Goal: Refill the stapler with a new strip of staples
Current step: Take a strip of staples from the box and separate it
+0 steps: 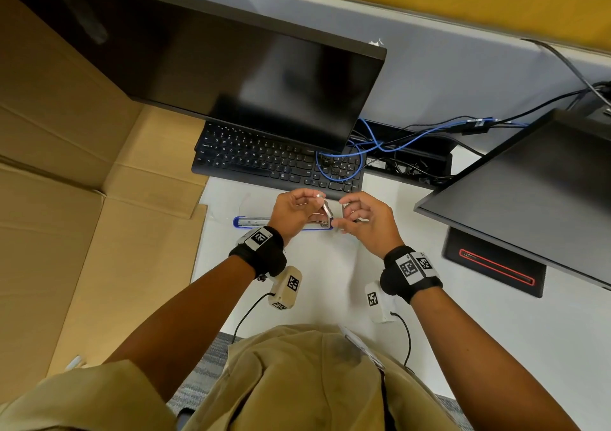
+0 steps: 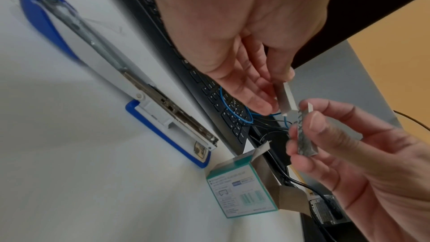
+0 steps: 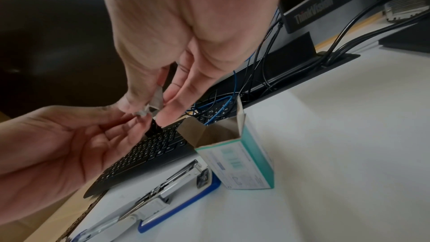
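Observation:
Two short silvery staple strips are held above the desk, end to end and nearly touching. My left hand [image 1: 314,202] pinches one staple strip [image 2: 285,97] between thumb and fingers. My right hand [image 1: 344,214] pinches the other staple strip [image 2: 304,135], seen also in the right wrist view [image 3: 157,98]. The blue and white stapler [image 1: 251,221] lies opened flat on the white desk under my left hand, its metal channel [image 2: 149,91] facing up. An open teal and white staple box [image 2: 242,190] stands just past the stapler's front end.
A black keyboard [image 1: 277,159] lies right behind my hands, under a dark monitor [image 1: 231,66]. A second monitor [image 1: 529,192] stands at the right above a black base with a red line [image 1: 496,265]. Blue and black cables [image 1: 380,143] trail behind. Flattened cardboard [image 1: 82,199] covers the left.

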Action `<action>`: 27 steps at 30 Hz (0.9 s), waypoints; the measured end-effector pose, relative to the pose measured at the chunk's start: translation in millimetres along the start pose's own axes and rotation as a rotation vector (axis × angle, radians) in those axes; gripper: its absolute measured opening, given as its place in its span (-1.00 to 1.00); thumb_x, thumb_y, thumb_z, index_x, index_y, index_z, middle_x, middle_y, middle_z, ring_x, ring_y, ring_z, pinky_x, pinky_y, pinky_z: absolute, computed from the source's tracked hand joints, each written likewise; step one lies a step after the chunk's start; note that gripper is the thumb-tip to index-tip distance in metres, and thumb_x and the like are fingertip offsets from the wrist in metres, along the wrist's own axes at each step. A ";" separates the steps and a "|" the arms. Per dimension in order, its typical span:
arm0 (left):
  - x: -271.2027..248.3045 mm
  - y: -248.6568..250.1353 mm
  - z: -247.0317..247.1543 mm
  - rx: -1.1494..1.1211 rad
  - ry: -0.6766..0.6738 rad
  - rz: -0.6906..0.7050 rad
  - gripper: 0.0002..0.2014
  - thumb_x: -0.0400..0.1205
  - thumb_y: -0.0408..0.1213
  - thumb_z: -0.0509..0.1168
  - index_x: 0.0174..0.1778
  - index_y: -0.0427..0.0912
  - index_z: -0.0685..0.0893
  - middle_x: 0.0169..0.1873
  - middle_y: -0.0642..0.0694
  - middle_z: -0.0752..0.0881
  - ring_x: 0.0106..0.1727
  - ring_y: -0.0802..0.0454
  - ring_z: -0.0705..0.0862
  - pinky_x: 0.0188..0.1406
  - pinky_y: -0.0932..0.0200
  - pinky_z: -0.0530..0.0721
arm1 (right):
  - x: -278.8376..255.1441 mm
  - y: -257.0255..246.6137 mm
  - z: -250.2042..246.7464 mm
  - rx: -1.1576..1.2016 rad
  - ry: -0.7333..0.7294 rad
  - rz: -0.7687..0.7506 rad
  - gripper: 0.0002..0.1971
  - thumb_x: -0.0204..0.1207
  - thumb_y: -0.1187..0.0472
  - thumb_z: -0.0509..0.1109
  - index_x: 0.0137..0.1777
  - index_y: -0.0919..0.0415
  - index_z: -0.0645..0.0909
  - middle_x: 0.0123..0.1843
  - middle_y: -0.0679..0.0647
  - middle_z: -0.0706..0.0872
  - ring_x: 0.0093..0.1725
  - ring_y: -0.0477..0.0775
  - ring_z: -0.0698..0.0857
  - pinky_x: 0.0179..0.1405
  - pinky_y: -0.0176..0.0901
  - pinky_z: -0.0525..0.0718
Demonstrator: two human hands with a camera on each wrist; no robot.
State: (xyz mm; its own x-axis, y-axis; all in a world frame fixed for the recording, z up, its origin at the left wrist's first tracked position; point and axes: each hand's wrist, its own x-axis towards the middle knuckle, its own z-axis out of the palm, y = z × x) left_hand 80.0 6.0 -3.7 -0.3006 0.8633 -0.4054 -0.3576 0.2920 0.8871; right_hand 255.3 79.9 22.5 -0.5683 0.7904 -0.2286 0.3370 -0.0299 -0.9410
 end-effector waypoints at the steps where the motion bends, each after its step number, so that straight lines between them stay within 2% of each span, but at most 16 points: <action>1: 1.2 1.3 0.3 0.016 0.005 0.011 -0.76 0.60 -0.45 0.37 0.15 -0.48 0.65 -0.12 -0.34 0.77 -0.15 -0.14 0.79 -0.03 -0.06 0.84 | -0.2 1.3 -2.4 -0.002 0.012 -0.001 -0.61 0.27 0.34 0.69 0.09 0.19 0.69 -0.25 0.14 0.66 -0.39 -0.08 0.70 -0.27 0.09 0.85; 5: 3.1 4.2 7.9 0.176 0.024 0.097 -0.80 0.52 -0.41 0.47 0.05 -0.36 0.73 -0.14 -0.29 0.79 -0.10 -0.14 0.79 0.00 -0.05 0.82 | 0.8 8.9 -12.8 -0.072 0.092 0.005 -0.58 0.27 0.27 0.70 0.11 0.09 0.69 -0.21 0.05 0.70 -0.29 -0.06 0.71 -0.24 -0.15 0.79; 9: 2.8 0.9 23.2 0.408 -0.020 0.230 -0.80 0.47 -0.37 0.53 0.00 -0.21 0.79 -0.08 -0.24 0.84 -0.06 -0.08 0.81 0.04 0.12 0.79 | 2.0 15.5 -21.4 -0.106 0.191 0.017 -0.63 0.31 0.34 0.66 0.07 0.08 0.67 -0.24 0.00 0.66 -0.26 -0.01 0.68 -0.30 -0.15 0.71; 11: 2.1 -0.7 31.6 0.560 -0.058 0.308 -0.79 0.47 -0.30 0.53 0.02 -0.18 0.81 -0.07 -0.13 0.85 -0.06 0.08 0.80 0.04 0.34 0.71 | 2.0 17.6 -26.0 -0.121 0.239 0.023 -0.67 0.34 0.35 0.64 0.06 0.13 0.67 -0.22 0.01 0.66 -0.25 -0.01 0.66 -0.30 -0.13 0.69; 13: 1.5 -1.2 39.4 0.693 -0.099 0.372 -0.79 0.49 -0.26 0.52 0.03 -0.16 0.82 -0.06 -0.07 0.84 -0.08 0.18 0.74 -0.04 0.55 0.60 | 1.1 18.9 -29.1 -0.128 0.256 0.035 -0.70 0.34 0.32 0.65 0.03 0.14 0.68 -0.21 0.01 0.68 -0.23 -0.03 0.69 -0.28 -0.09 0.74; 14: 1.8 -1.6 42.9 0.739 -0.110 0.388 -0.79 0.49 -0.25 0.52 0.03 -0.14 0.82 -0.06 -0.06 0.84 -0.07 0.18 0.73 -0.01 0.54 0.59 | 0.6 19.7 -29.9 -0.139 0.250 0.030 -0.71 0.33 0.30 0.65 0.01 0.15 0.68 -0.21 0.00 0.70 -0.22 -0.04 0.70 -0.28 -0.11 0.76; 16: 2.4 -1.6 47.9 0.798 -0.114 0.401 -0.79 0.50 -0.23 0.51 0.03 -0.14 0.82 -0.05 -0.06 0.84 -0.01 0.13 0.74 0.10 0.37 0.59 | -0.7 22.2 -29.3 -0.186 0.235 0.002 -0.74 0.32 0.28 0.66 -0.06 0.14 0.68 -0.22 0.00 0.72 -0.18 -0.01 0.73 -0.30 -0.25 0.73; 18: 2.7 -0.5 49.6 0.825 -0.117 0.401 -0.80 0.50 -0.22 0.51 0.02 -0.15 0.82 -0.06 -0.07 0.85 0.00 0.09 0.74 0.12 0.28 0.60 | -1.7 25.4 -28.0 -0.224 0.232 -0.019 -0.74 0.30 0.24 0.68 -0.12 0.10 0.66 -0.22 0.02 0.74 -0.15 0.02 0.75 -0.33 -0.38 0.68; 22: 2.4 2.2 38.7 0.814 -0.079 0.396 -0.82 0.50 -0.23 0.50 0.00 -0.16 0.82 -0.08 -0.05 0.85 -0.02 0.11 0.77 0.14 0.24 0.66 | -4.2 32.1 -24.5 -0.292 0.197 0.017 -0.71 0.23 0.14 0.72 -0.20 0.07 0.65 -0.28 -0.02 0.75 -0.18 -0.11 0.71 -0.36 -0.30 0.65; 25: 2.3 1.2 23.9 0.768 -0.016 0.365 -0.81 0.50 -0.21 0.50 0.00 -0.15 0.82 -0.09 -0.04 0.85 -0.03 0.10 0.78 0.11 0.20 0.70 | -3.4 36.0 -19.1 -0.350 0.133 0.035 -0.72 0.22 0.19 0.72 -0.23 0.08 0.64 -0.32 -0.01 0.75 -0.24 -0.07 0.71 -0.32 -0.31 0.59; 27: 0.8 -0.3 17.1 0.754 0.014 0.320 -0.80 0.50 -0.20 0.51 0.01 -0.16 0.82 -0.08 -0.05 0.85 -0.03 0.10 0.78 0.09 0.25 0.68 | -0.4 37.1 -15.5 -0.383 0.093 0.036 -0.71 0.22 0.21 0.71 -0.22 0.09 0.63 -0.31 0.02 0.76 -0.25 -0.03 0.73 -0.30 -0.24 0.65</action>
State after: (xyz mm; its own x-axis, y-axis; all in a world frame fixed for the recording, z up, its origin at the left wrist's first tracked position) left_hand 95.0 13.6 -0.6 -0.3003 0.9480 -0.1053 0.4368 0.2348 0.8683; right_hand 279.7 87.9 -8.5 -0.4864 0.8457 -0.2195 0.6212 0.1581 -0.7675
